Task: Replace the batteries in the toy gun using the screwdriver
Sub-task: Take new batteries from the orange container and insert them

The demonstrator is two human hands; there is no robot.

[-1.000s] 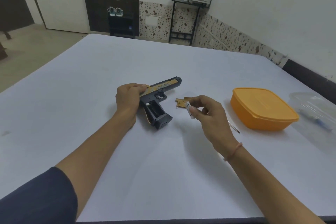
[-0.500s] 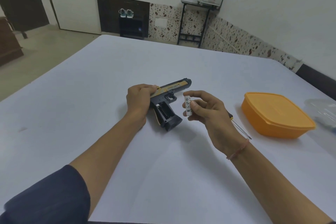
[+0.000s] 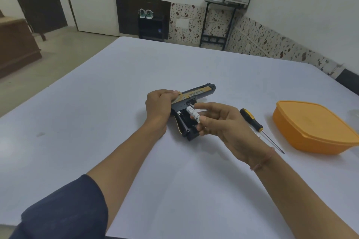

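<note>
1. My left hand (image 3: 158, 105) grips the rear of the black-and-gold plastic toy gun (image 3: 196, 94), pinning it flat on the white worktop (image 3: 116, 122).
2. My right hand (image 3: 223, 124) pinches a small white cylindrical battery (image 3: 193, 115). Half a second ago it hovered beside the grip; now its tip sits at the open grip compartment.
3. I judge insertion has begun. The black-and-yellow-handled screwdriver (image 3: 252, 122) lies idle near the orange lidded plastic box (image 3: 314, 128).

The toy gun (image 3: 196, 94) looks like matt dark plastic with a gold, faintly shiny slide. The battery (image 3: 193, 115) has a smooth white printed wrap. The screwdriver (image 3: 252, 121) has a glossy black and yellow plastic handle and a bare metal shaft. The orange box (image 3: 310, 128) is smooth plastic with a soft sheen; the worktop (image 3: 97, 112) is pale, smooth and matt
</note>
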